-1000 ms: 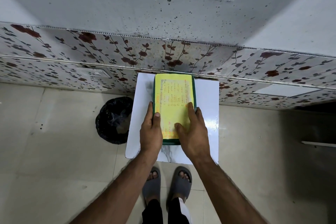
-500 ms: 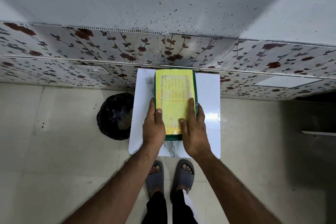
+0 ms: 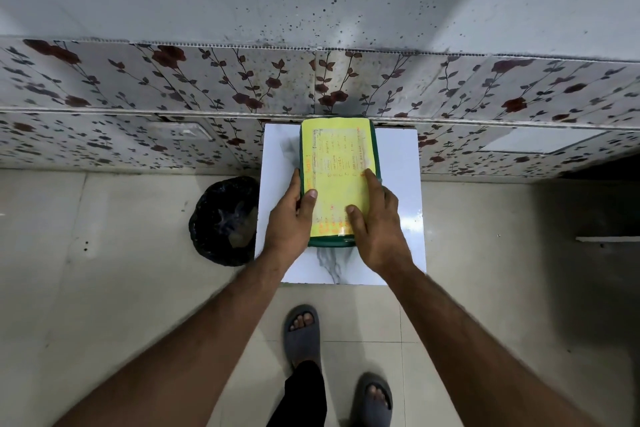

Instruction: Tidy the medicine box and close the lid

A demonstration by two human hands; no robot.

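Note:
The medicine box point(image 3: 375, 163) is dark green, with its lid down and a yellow handwritten sheet point(image 3: 336, 166) covering the top. It lies lengthwise on a small white table point(image 3: 398, 156) against the wall. My left hand point(image 3: 289, 222) clasps the box's near left side, thumb resting on the lid. My right hand point(image 3: 375, 222) lies over the near right side, fingers flat on the yellow sheet. The contents of the box are hidden.
A black-lined waste bin point(image 3: 223, 220) stands on the floor just left of the table. A flower-patterned tiled wall point(image 3: 173, 87) runs behind. My feet in grey slippers point(image 3: 303, 333) stand on the beige floor tiles before the table.
The camera has moved back and my feet have shifted apart. Both hands stay on the closed box in nearly the same grip.

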